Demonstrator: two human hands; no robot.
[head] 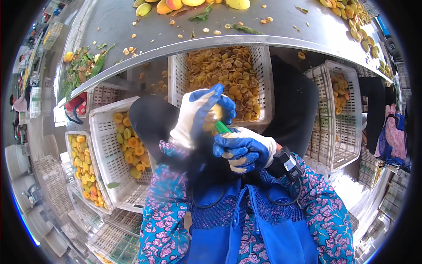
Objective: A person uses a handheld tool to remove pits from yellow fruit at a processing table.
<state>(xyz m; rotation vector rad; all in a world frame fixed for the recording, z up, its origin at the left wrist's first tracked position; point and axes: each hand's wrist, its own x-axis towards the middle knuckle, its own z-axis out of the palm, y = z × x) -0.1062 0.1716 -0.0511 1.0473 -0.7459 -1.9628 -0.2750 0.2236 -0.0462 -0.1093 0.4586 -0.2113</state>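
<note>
In front of my chest, my left hand (199,115) in a white and blue coated glove is closed around a pale yellow fruit (216,110). Fingers cover much of that fruit. My right hand (245,150), gloved alike, grips the green handle (222,127) of a small tool. The tool's metal end meets the fruit; its exact shape is hard to make out. Below and beyond both hands, between my knees, stands a white plastic crate (267,89) full of flat yellow-brown fruit pieces (221,69).
A metal table (158,29) crosses the front, bearing whole fruits (173,4), leaves and scraps. At left, a white crate (102,148) holds fruit halves (132,148), beside another fruit-filled crate (87,171). A further crate (346,132) stands at right, near another person's leg (372,112).
</note>
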